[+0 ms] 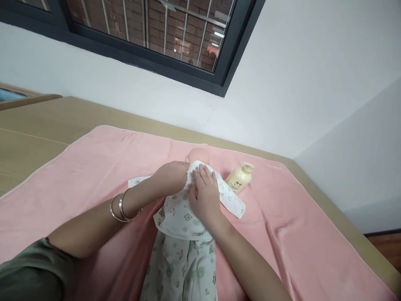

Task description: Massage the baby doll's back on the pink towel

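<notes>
A baby doll [199,155] lies on a pink blanket, its bald head pointing toward the wall. It wears a white printed top [180,217] and matching trousers [184,267]; one sleeve stretches out to each side. At the left of the collar, my left hand [173,177] has its fingers curled closed on the edge of the top. My right hand [205,192] rests flat on the chest just below the head, fingers stretched out over the cloth. The doll's neck and much of its chest are hidden by my hands.
A pale yellow pump bottle [239,179] lies tilted beside the right sleeve. The pink blanket [297,234] covers most of a wooden surface [40,125]. White walls stand behind and to the right, with a dark-framed window [175,79] above.
</notes>
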Tool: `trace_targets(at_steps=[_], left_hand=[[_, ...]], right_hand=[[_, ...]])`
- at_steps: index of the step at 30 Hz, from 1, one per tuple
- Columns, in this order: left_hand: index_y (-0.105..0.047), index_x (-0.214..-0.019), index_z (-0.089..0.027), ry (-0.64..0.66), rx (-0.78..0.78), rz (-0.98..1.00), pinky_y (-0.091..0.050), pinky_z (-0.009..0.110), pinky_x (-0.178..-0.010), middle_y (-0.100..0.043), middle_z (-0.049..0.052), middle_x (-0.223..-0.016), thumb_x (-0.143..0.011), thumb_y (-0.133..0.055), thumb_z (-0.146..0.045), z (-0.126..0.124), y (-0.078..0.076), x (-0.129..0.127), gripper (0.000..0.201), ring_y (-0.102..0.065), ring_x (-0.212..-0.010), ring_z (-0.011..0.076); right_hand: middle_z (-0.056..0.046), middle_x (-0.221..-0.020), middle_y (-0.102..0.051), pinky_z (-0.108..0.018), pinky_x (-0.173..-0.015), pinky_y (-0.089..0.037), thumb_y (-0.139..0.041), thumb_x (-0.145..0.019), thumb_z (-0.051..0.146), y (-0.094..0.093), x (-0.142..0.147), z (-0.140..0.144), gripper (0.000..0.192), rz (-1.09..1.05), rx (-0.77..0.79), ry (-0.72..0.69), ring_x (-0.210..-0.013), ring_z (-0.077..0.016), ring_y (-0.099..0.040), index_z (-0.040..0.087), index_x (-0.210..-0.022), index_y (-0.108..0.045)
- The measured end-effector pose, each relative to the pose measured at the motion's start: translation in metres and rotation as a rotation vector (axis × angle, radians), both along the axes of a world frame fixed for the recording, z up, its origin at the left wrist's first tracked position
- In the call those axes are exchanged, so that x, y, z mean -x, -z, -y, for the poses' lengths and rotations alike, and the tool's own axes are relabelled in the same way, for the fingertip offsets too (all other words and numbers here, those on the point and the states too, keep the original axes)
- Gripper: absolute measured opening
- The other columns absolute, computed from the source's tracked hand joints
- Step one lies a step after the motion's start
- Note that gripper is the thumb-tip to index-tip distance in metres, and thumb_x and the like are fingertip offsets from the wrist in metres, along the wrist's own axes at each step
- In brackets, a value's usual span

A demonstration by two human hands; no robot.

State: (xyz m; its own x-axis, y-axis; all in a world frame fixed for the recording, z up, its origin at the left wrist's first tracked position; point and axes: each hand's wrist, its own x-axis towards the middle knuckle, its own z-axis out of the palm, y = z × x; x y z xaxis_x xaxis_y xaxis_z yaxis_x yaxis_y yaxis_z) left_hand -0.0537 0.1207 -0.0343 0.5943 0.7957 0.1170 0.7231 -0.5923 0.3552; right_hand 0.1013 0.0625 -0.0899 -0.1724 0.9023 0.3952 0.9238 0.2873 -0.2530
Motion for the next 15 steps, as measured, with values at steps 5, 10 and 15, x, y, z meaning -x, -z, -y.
trace_targets(at_steps=[5, 10, 15], left_hand=[[-0.060, -0.134, -0.013, -0.130, 0.053, 0.276, -0.049, 0.043, -0.108, -0.066, 0.013, -0.137, -0.094, -0.037, -0.018, 0.016, -0.009, -0.005, 0.047, -0.059, -0.130, 0.0284], [-0.057, -0.140, -0.019, -0.067, 0.187, 0.647, -0.041, 0.046, -0.119, -0.059, 0.008, -0.148, -0.096, -0.046, -0.030, 0.056, -0.020, -0.006, 0.047, -0.051, -0.139, 0.0274], [-0.065, -0.131, -0.026, 0.218, 0.663, 0.871, -0.046, 0.046, -0.114, -0.066, 0.006, -0.140, -0.093, -0.059, -0.033, 0.110, -0.040, 0.004, 0.039, -0.056, -0.135, 0.0285]], right_hand=[[-0.012, -0.157, -0.046, -0.060, -0.124, -0.022, -0.045, -0.097, 0.021, -0.001, 0.007, 0.006, 0.047, 0.027, 0.094, -0.062, -0.151, -0.0328, -0.032, 0.015, -0.143, -0.054], [-0.009, -0.131, -0.068, -0.056, -0.122, -0.029, -0.049, -0.093, 0.018, -0.053, 0.005, 0.050, 0.039, 0.023, 0.087, -0.121, -0.129, -0.0276, -0.058, 0.021, -0.130, -0.062], [-0.009, -0.121, -0.073, -0.054, -0.106, -0.051, -0.049, -0.099, 0.033, -0.112, -0.030, 0.129, 0.034, 0.193, 0.000, -0.142, -0.115, -0.0310, -0.067, 0.026, -0.129, -0.065]])
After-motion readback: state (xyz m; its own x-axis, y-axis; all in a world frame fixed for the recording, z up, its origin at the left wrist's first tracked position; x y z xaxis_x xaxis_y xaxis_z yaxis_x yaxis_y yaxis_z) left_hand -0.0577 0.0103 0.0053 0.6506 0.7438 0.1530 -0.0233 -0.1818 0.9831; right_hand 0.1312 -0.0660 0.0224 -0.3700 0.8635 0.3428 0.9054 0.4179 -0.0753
